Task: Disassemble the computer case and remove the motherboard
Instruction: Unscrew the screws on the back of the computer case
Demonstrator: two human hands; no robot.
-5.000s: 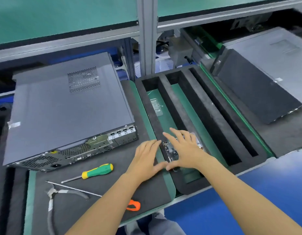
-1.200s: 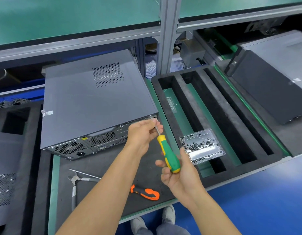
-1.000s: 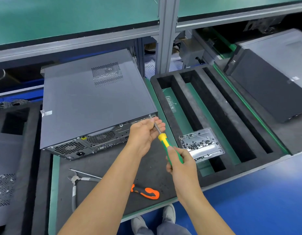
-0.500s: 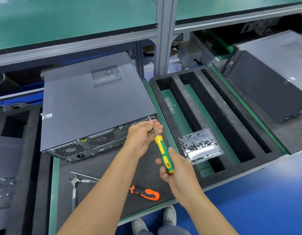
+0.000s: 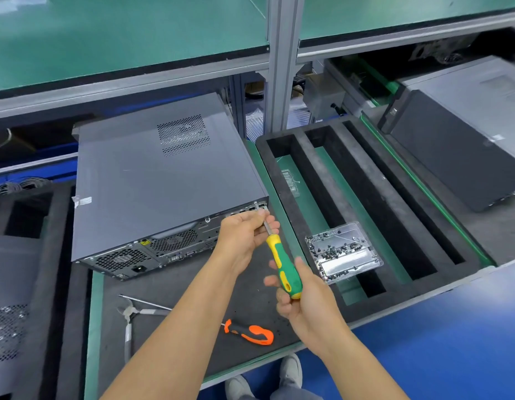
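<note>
The grey computer case [image 5: 163,186] lies flat at centre left of the frame on the dark mat of the desk [image 5: 175,287], its rear panel facing the person; the right hand [image 5: 303,295] has its grip curled round the green-and-yellow screwdriver [image 5: 282,269] handle, while the left hand [image 5: 244,238] pinches the metal shaft, whose tip meets the case's upper rear corner. A clear tray of screws [image 5: 344,252] sits in the black foam insert at centre right; an orange-handled tool [image 5: 250,333] and pliers [image 5: 132,316] lie on the mat at lower centre.
</note>
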